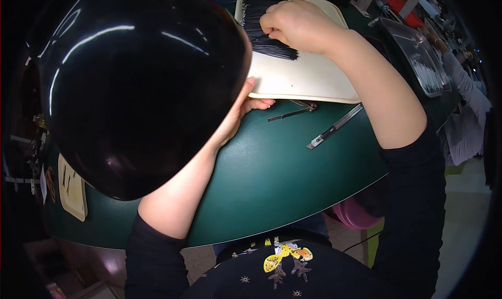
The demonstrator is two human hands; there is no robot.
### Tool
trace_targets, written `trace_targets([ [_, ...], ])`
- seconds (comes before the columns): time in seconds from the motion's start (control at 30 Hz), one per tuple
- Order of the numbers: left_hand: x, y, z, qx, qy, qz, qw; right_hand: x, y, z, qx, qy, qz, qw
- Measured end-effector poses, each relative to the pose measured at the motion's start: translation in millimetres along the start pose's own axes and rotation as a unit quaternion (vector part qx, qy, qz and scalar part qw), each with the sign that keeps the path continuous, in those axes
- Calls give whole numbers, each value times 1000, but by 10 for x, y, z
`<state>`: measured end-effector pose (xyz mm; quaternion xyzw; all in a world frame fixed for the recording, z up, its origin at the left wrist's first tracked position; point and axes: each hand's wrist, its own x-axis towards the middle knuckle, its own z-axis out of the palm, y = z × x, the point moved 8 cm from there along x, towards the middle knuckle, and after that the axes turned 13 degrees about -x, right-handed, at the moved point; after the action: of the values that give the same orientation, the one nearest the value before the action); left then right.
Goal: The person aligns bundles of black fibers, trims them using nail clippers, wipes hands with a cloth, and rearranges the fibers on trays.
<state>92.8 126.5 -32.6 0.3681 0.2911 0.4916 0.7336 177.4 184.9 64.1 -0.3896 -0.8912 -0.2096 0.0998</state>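
A cream tray point(324, 82) lies on the green table and holds a wide bundle of thin black wires point(280, 50) with small light ends. My right hand point(300, 24) is over the bundle, thumb and fingers pinched together at the wires; how many they grip is hidden. At the tray's near left corner, my left hand point(243, 108) has its thumb over the rim and its fingers along the outside. A large glossy black dome point(146, 89) covers the rest of that hand. Below the tray lie small metal nippers point(308, 106) and a utility knife point(334, 126).
A small cream tray point(73, 194) with a few dark slim pieces lies at the left. On the far right, a clear bin point(426, 71) holds white strips, near another person's sleeve point(463, 79). The table's curved near edge point(314, 213) runs in front of me. A pink stool point(355, 212) stands below.
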Motion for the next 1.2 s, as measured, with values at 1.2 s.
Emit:
trace_targets([
  [1.2, -60, 60, -46, 2, -2, 1, 1000, -417, 241, 253, 462, 32, 287, 838],
])
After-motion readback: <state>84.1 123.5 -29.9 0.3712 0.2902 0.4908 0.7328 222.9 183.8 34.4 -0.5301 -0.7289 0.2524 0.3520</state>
